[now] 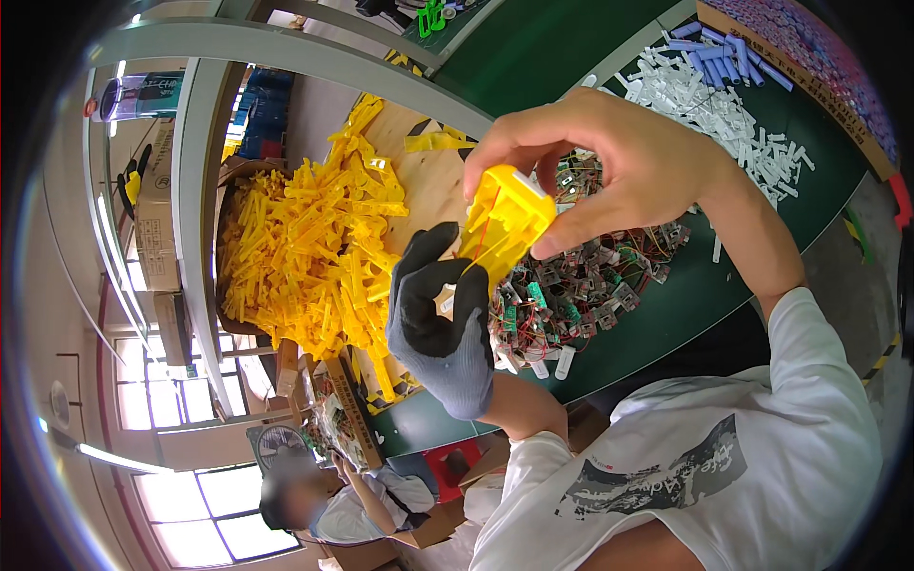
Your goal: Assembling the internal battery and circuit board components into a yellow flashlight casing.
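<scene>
A yellow plastic housing, hollow with inner ribs, is held up over the table between my two hands. My bare right hand is closed on its upper end, thumb on the near side and fingers on the far side. A grey and black work glove covers my left hand, whose thumb and fingers pinch the lower end. A thin red wire shows inside the housing. Underneath lies a heap of small circuit boards with wires, partly hidden by my hands and the housing.
A large heap of yellow plastic parts fills the left side. White plastic pieces and purple cylindrical cells lie at the far right on the green table. A grey metal frame rises at left. Another person sits beyond.
</scene>
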